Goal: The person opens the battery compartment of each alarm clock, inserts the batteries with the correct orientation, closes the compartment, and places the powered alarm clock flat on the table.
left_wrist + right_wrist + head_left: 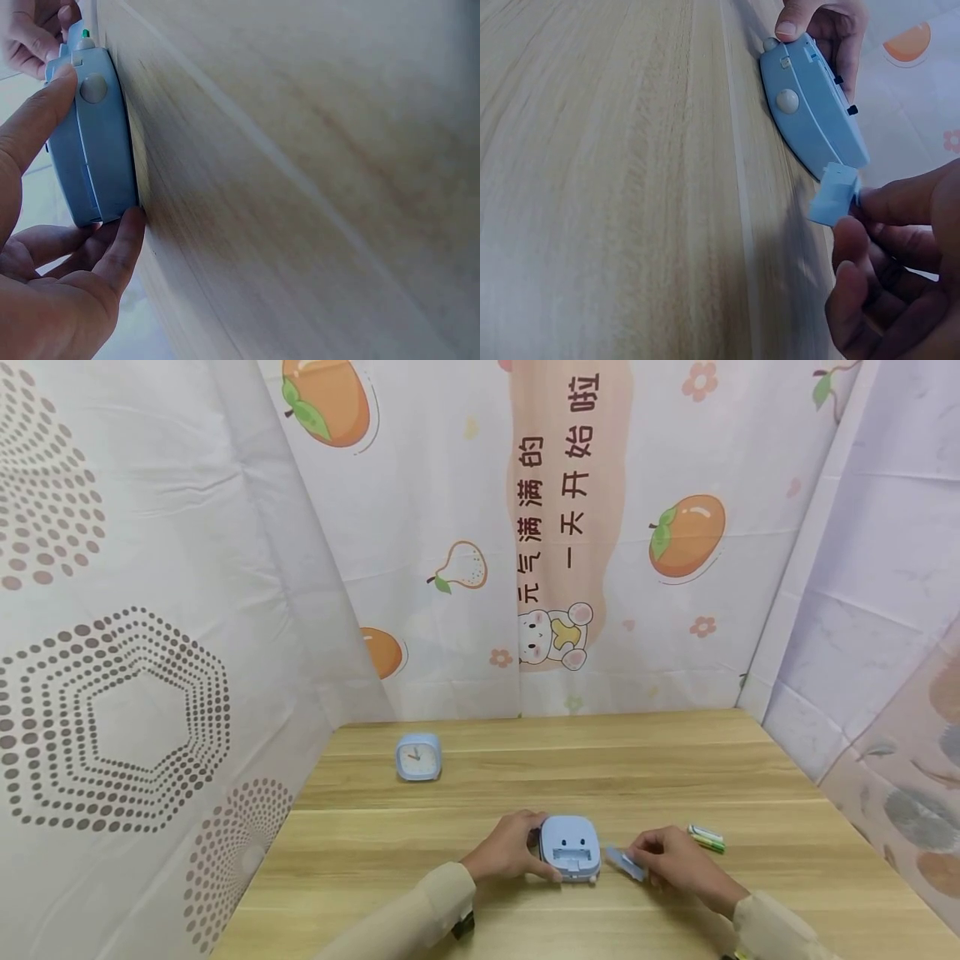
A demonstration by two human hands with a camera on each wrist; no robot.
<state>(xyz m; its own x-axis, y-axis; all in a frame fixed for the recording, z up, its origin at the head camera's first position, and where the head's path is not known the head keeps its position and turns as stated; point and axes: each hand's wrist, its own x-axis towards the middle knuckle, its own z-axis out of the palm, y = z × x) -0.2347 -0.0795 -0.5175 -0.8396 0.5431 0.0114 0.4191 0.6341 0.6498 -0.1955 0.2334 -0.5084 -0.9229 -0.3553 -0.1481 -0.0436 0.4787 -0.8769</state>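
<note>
A light-blue alarm clock (571,841) lies face down on the table, its back up with two dark knobs and an uncovered battery compartment. My left hand (512,850) holds it at its left side, thumb by the near edge and fingers at the far side. In the left wrist view the clock (109,142) shows its rounded side and a pale round foot. Just right of the clock, my right hand (672,865) pinches a small light-blue battery cover (626,863) between thumb and fingers. The cover (832,196) is apart from the compartment and tilted.
Two batteries (706,837), one whitish and one green, lie side by side beyond my right hand. A second light-blue clock (418,757) stands upright at the back left, dial facing me. Printed curtains (465,460) hang behind the wooden table (525,768) and at both sides.
</note>
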